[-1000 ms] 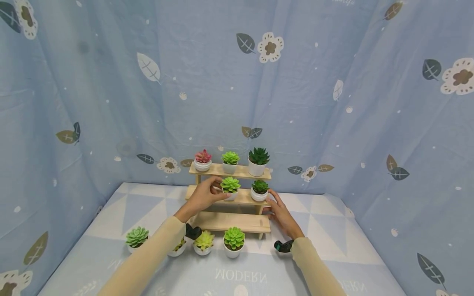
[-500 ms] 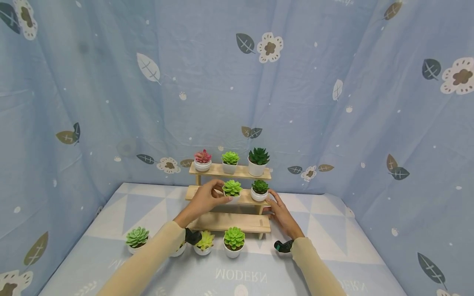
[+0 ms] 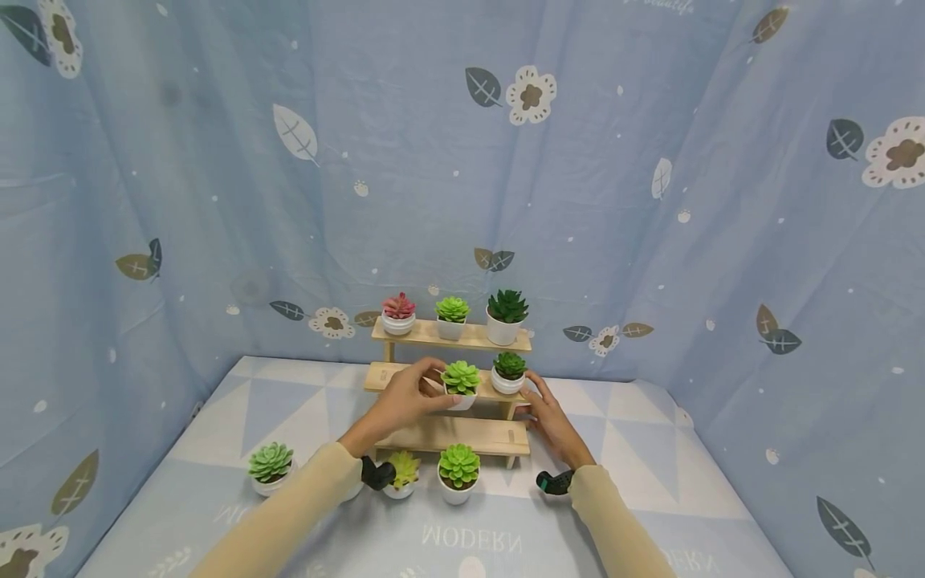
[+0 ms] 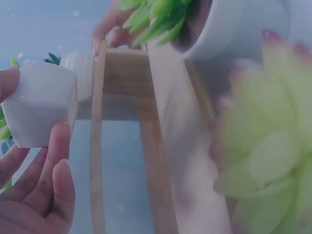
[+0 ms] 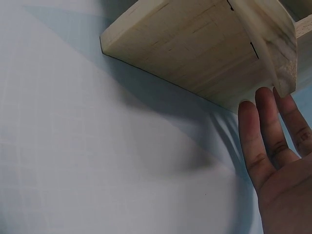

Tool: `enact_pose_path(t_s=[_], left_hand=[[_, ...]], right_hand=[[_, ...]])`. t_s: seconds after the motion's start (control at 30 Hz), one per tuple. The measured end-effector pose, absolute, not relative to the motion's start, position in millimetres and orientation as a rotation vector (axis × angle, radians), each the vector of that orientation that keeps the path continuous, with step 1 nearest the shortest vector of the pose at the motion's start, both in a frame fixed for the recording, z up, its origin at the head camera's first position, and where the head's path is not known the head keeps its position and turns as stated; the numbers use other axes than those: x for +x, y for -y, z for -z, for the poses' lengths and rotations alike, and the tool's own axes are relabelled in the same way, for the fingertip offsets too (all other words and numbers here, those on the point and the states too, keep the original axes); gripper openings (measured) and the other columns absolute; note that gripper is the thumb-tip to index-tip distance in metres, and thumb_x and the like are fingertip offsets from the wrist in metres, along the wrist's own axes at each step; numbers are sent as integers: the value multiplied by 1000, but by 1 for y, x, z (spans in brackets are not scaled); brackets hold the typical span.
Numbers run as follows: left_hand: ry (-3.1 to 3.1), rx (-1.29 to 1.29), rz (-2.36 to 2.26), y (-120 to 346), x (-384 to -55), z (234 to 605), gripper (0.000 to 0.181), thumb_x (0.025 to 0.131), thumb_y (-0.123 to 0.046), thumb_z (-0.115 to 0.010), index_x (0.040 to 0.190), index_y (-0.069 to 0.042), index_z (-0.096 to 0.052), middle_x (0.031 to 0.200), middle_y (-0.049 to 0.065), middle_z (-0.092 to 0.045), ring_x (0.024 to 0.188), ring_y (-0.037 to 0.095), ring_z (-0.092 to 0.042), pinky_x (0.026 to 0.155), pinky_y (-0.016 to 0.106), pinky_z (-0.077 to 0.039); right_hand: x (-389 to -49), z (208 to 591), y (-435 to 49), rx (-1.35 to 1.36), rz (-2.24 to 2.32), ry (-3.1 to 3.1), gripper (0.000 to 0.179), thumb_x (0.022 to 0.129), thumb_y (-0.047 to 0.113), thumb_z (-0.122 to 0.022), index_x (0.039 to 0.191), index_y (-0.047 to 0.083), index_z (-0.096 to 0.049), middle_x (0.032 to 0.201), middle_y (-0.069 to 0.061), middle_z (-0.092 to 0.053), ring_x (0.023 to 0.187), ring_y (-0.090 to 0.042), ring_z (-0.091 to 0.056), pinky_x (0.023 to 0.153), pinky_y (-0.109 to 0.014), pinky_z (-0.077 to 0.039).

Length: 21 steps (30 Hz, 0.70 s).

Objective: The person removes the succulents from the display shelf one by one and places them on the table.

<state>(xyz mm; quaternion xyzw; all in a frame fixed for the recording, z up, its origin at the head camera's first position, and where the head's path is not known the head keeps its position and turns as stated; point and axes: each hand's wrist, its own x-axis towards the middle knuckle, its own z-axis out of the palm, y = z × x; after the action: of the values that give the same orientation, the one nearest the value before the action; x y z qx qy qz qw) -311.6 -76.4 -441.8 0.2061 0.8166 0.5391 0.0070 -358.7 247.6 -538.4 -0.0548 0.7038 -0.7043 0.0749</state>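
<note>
In the head view my left hand pinches a small white pot with a bright green succulent, at the front of the middle shelf of the wooden stand. The left wrist view shows the angular white pot between thumb and fingers, its plant mostly hidden. My right hand is at the stand's right end, beside a dark green succulent in a ribbed white pot. In the right wrist view three nearly straight fingers reach up to the wooden support, fingertips right at it.
On the top shelf stand a pink succulent, a light green one and a dark green one. Potted succulents line the table in front: pale green, yellowish and bright green. A patterned curtain stands behind.
My left hand has brought the bright green succulent to the right and slightly forward along the middle shelf. The right hand has stayed at the stand's end.
</note>
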Motion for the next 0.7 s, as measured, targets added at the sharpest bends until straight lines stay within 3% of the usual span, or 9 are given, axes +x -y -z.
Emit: enact_pose_path(t_s=[0.33, 0.7], left_hand=[[-2554, 739, -1631, 69, -295, 440, 60, 87, -40, -84, 134, -12, -60, 116, 4, -65, 92, 15, -67, 81, 37, -57], [-2491, 854, -1564, 59, -278, 443, 60, 88, -38, -84, 134, -9, -58, 115, 3, -63, 91, 14, -67, 77, 33, -57]], right_hand=[[-359, 538, -248, -168, 2124, -2100, 59, 104, 44, -60, 157, 35, -34, 134, -7, -56, 117, -43, -55, 77, -36, -43], [-357, 538, -248, -201, 2089, -2140, 59, 103, 51, -58, 156, 38, -35, 136, -8, -57, 108, -29, -62, 78, -36, -44]])
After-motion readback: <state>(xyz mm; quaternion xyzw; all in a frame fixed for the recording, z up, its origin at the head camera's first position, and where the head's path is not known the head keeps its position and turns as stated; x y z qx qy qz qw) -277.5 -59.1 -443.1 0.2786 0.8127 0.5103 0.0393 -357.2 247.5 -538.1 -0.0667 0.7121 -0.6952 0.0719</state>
